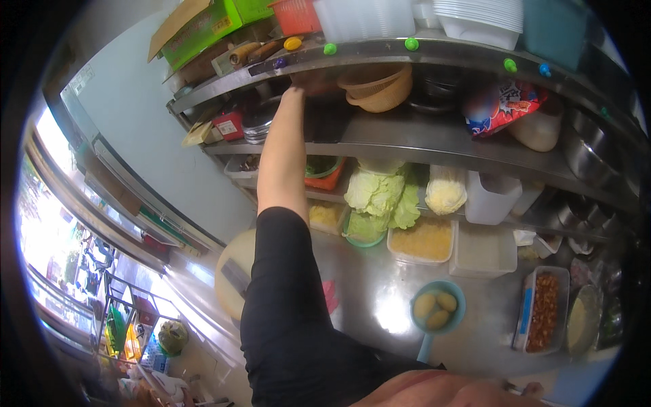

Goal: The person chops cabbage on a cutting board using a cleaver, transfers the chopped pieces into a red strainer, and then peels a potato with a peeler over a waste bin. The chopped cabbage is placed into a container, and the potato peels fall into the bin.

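Note:
My left arm, in a black sleeve, stretches up to the steel shelving. My left hand (313, 84) is a dark blur under the top shelf, left of two stacked tan plastic baskets (379, 89); its fingers cannot be made out. What looks like part of my right hand (532, 389) shows small at the bottom edge; its grip is unclear. On the steel counter, a light blue long-handled strainer (438, 307) holds several yellowish, potato-like pieces. A cleaver (236, 276) lies on a round cutting board (224, 292), partly hidden by my sleeve.
Leafy lettuce (376, 191), a wrapped cabbage (445, 196) and a tub of yellow shreds (421, 241) stand on or below the lower shelf. A long tub of reddish-brown pieces (542, 313) sits at right. White containers (480, 23) fill the top shelf. A wire rack (127, 315) stands at lower left.

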`<act>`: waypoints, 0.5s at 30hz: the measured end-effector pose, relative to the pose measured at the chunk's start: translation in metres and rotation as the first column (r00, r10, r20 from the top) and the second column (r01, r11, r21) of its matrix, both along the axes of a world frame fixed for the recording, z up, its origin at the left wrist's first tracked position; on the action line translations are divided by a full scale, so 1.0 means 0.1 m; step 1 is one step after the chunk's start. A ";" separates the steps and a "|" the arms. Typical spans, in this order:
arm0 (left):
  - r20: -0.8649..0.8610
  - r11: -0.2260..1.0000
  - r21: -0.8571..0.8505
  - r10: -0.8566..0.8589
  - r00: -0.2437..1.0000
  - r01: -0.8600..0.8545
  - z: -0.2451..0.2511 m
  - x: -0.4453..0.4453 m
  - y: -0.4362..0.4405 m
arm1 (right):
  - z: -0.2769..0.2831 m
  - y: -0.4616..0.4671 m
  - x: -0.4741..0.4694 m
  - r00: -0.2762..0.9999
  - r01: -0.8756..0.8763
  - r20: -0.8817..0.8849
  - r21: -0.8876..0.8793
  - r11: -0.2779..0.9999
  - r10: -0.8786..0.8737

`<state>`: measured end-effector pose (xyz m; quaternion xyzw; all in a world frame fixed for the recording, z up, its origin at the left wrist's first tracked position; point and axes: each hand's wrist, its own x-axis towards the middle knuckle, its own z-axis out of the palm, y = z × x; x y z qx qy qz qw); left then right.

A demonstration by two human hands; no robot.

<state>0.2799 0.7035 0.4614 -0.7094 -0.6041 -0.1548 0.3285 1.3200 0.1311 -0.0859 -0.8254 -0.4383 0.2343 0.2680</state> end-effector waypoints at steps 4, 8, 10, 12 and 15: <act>0.144 0.995 -0.002 -0.094 0.985 0.095 -0.22 0.71 -0.44 | 0.37 -0.08 -0.42 0.986 0.162 -0.034 -0.062 0.985 -0.164; 0.013 0.942 0.104 -0.322 0.947 0.319 -0.42 1.36 -0.79 | 0.77 -0.05 -0.76 0.984 -0.131 -0.121 0.009 0.991 0.131; 0.143 0.969 -0.052 -0.231 0.962 0.240 -0.33 1.47 -0.92 | 0.87 0.01 -0.90 0.987 -0.150 -0.054 0.015 0.989 0.151; 0.270 0.938 -0.201 -0.223 0.937 0.281 -0.22 1.50 -1.06 | 0.95 0.05 -1.04 0.991 -0.123 -0.041 0.029 0.992 0.124; 0.324 0.889 -0.149 -0.370 0.871 0.433 -0.16 1.50 -1.30 | 1.09 0.04 -1.27 0.994 -0.100 -0.034 0.084 0.991 0.104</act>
